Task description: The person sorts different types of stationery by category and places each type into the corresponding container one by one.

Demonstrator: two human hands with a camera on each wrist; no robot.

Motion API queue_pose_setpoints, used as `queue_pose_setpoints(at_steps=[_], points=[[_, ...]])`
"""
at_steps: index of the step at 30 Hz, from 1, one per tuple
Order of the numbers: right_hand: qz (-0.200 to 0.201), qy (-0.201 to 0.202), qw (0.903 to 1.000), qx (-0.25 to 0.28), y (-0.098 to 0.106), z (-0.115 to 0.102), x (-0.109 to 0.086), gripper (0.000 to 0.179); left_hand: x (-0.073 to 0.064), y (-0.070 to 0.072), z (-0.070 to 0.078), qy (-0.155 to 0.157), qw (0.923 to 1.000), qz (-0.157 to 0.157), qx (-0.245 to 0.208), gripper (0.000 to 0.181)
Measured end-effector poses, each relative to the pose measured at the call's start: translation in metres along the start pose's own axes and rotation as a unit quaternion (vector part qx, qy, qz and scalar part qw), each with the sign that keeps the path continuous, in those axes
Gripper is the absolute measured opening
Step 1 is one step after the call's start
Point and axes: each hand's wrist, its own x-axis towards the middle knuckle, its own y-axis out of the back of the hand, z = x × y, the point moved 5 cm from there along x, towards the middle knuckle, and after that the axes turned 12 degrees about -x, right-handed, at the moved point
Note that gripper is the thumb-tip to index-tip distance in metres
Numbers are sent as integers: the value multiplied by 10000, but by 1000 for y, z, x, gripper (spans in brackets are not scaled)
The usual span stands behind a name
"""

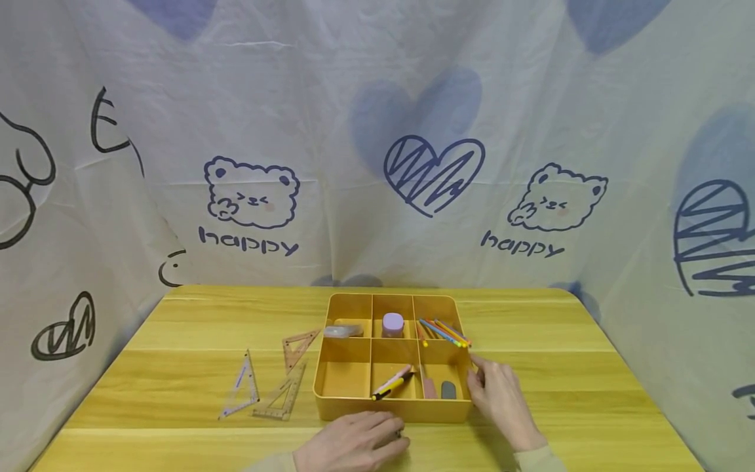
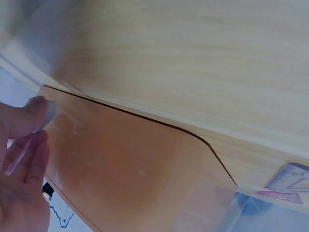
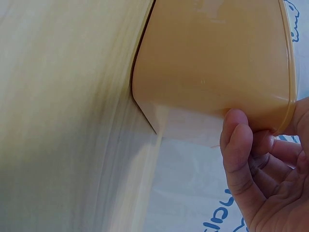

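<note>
A yellow-orange organizer box [image 1: 395, 411] with several compartments sits on the table. My right hand [image 1: 501, 396] holds its right side near the front corner; in the right wrist view, the fingers [image 3: 236, 150] touch the outer wall and the thumb reaches over the rim. In front of the box, my left hand [image 1: 360, 440] pinches a small greyish object [image 2: 47, 116], mostly hidden by the fingers. The front middle compartment holds a yellow-and-black pen [image 1: 392, 385] and a pink pen [image 1: 394, 377]. A pink eraser [image 1: 429, 388] and a grey eraser-like piece [image 1: 448, 391] stand in the front right one.
Left of the box lie several set squares, among them a clear one [image 1: 240, 390] and a brownish one [image 1: 282, 396]. Coloured pencils [image 1: 445, 332], a lilac-lidded container [image 1: 392, 324] and a clear packet [image 1: 343, 331] occupy the back compartments. A printed cloth [image 1: 348, 216] hangs behind the table.
</note>
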Motion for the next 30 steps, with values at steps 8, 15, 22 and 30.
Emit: queue_pose_setpoints(at_steps=[8,15,22,30], points=[[9,-1,10000,57,0,1,-1,34,2,7,0,1,9988,458,-186,58],[-26,-34,10000,54,0,1,0,34,5,12,-2,12,9963,801,-299,60],[-55,-30,10000,6,1,1,0,33,9,15,-6,137,9927,1083,-518,47],[-35,-13,10000,30,0,1,0,33,21,21,-16,615,9802,1849,-347,33]])
